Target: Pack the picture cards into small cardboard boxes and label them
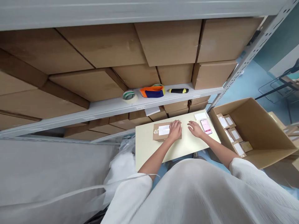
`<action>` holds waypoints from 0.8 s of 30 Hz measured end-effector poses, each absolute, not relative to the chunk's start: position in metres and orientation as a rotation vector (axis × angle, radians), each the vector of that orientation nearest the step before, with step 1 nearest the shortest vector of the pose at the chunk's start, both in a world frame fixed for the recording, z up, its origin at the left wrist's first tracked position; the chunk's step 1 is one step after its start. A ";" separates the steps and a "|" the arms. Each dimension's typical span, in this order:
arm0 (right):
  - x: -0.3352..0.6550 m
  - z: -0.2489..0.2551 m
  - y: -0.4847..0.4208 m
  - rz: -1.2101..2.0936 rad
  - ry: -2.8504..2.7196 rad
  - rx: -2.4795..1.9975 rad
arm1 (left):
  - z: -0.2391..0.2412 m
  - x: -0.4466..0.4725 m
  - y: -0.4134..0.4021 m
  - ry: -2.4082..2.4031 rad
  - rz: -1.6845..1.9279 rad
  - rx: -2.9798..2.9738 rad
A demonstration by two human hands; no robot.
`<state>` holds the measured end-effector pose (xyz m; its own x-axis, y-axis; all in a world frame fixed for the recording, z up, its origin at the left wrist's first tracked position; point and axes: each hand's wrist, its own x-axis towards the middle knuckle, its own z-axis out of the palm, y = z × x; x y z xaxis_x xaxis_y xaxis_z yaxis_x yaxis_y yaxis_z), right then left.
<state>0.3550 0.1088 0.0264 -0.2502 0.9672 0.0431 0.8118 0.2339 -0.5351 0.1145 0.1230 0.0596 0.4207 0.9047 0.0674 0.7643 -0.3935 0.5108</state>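
Note:
A small cardboard box with a white label and clear tape at its left end lies on the cream tabletop. My left hand rests flat on the right part of its top, fingers stretched out. To the right of the box, my right hand hovers over or touches the tabletop; its fingers are spread and hold nothing. Close beside that hand lies a phone with a lit pinkish screen. Just behind the phone is a stack of white labels or paper.
A large open carton at the right holds several small labelled boxes. On the shelf edge ahead sit a tape roll, an orange and blue tape dispenser and a utility knife. Cardboard boxes fill the shelves.

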 end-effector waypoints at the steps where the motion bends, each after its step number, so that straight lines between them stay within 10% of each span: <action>1: 0.375 0.024 0.113 0.595 -2.141 -1.696 | 0.060 0.131 0.125 1.395 0.464 2.286; 24: 0.564 -0.016 0.222 1.195 -2.076 -2.289 | -0.014 0.321 0.185 1.371 0.138 1.901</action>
<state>0.5637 0.2218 -0.0159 -0.0381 0.7978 -0.6018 0.9210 -0.2056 -0.3308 0.3208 0.1850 -0.0143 0.4138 0.8463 -0.3356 0.7625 -0.1207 0.6357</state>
